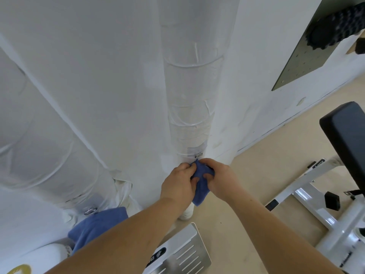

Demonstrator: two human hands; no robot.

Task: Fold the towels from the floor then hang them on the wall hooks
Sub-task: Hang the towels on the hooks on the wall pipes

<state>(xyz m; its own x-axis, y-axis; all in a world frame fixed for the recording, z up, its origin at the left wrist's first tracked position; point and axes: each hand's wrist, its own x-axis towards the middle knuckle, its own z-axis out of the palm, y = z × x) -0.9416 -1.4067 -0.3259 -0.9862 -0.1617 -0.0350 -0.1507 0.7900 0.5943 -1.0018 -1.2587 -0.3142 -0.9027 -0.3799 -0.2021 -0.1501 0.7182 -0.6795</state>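
one hung towel (pixel 98 224) already sits on the low hook (pixel 90 211), down and to the left of my fingers, so i judge that part done. i see no more towels on the floor, though my arms hide much of it. the towel (pixel 201 190) in hand is between my palms, folded small, its top corner raised just under the hook (pixel 198 155) right above my fingertips, and not on it yet as far as i can tell. my left hand (pixel 177 184) pinches the upper left edge, fingers curled onto the cloth. my right hand (pixel 219 178) grips the upper right, thumb pressed on the front. the towel is blue, soft, bunched at the top, its lower end dangling below my palms against the wall (pixel 118 95). what is left, i think, is catching it on the hook.
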